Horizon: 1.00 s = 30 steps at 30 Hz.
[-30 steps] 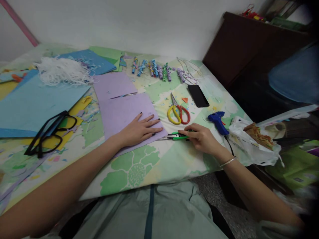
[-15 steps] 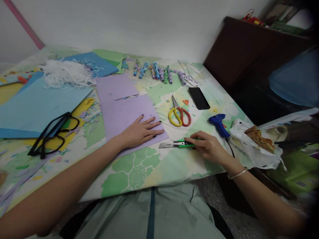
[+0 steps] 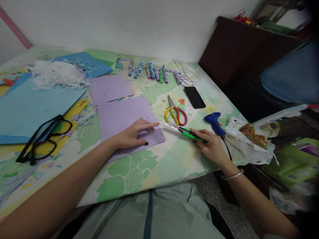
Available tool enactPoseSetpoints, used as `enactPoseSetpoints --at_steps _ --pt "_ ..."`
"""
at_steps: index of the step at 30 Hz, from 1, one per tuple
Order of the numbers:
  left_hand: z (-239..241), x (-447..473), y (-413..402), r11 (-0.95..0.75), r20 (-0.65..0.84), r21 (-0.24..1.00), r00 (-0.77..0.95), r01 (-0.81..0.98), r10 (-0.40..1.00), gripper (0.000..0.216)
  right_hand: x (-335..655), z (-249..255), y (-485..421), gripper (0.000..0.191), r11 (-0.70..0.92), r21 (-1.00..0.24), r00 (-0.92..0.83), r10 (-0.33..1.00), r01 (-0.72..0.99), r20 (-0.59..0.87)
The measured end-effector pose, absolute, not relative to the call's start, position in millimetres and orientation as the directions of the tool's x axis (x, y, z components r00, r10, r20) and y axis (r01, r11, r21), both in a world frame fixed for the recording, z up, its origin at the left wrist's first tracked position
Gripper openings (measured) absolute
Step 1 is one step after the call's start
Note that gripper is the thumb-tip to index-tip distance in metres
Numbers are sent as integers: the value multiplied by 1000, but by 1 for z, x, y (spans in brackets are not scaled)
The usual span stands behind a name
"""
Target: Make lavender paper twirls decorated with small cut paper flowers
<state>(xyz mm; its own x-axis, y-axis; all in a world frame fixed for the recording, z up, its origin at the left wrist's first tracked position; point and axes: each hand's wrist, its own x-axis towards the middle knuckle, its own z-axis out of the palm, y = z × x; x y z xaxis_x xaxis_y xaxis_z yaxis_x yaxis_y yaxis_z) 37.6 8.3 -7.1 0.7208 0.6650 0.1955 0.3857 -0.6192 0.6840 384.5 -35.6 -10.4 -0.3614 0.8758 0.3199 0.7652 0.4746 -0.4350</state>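
Note:
My right hand (image 3: 210, 145) grips a green utility knife (image 3: 190, 133), its blade out and pointing left toward my other hand. Resting on a purple foam sheet (image 3: 124, 114) is my left hand (image 3: 136, 132), with thumb and index finger apart and the index stretched toward the blade tip. A second purple piece (image 3: 111, 87) lies just behind that sheet, a slit with small scraps between them. Beyond the knife are scissors (image 3: 175, 114) with one yellow and one red handle.
Black glasses (image 3: 43, 139) lie on blue sheets (image 3: 37, 109) at left, near white string (image 3: 58, 74). Several decorated rolls (image 3: 151, 71) line the back. A phone (image 3: 195, 97), a blue glue gun (image 3: 214, 122) and a plastic bag with food (image 3: 251, 139) are at right.
My right hand has lifted the utility knife and tilted its blade up and away from me. My left hand has risen from lying flat, with its fingers drawn in and index extended.

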Motion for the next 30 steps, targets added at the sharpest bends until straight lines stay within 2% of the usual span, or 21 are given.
enactPoseSetpoints --at_steps 4,11,15,17,19,21,24,30 --pt "-4 39 5 -583 214 727 686 363 695 45 374 -10 -33 46 530 -384 -430 845 756 318" --pt "-7 41 3 -566 260 737 617 371 743 45 357 -7 -33 54 650 -336 -601 760 682 248" --pt "-4 38 -1 -643 363 624 564 444 742 57 352 -4 -34 59 701 -345 -676 706 624 212" --pt "-5 29 -3 -712 381 522 619 470 687 46 352 -3 -33 58 709 -341 -677 700 618 227" --pt "-7 18 -6 -779 305 411 733 474 607 35 352 -3 -32 58 715 -334 -680 694 614 237" --pt "-11 8 -9 -815 167 323 818 481 550 39 351 -3 -30 58 726 -325 -690 683 607 237" --pt "-16 -1 -13 -822 31 254 845 510 534 48 349 -3 -28 57 739 -306 -707 669 600 229" --pt "-20 1 -14 -810 44 241 828 535 560 47 349 -3 -24 55 749 -309 -720 656 586 226"
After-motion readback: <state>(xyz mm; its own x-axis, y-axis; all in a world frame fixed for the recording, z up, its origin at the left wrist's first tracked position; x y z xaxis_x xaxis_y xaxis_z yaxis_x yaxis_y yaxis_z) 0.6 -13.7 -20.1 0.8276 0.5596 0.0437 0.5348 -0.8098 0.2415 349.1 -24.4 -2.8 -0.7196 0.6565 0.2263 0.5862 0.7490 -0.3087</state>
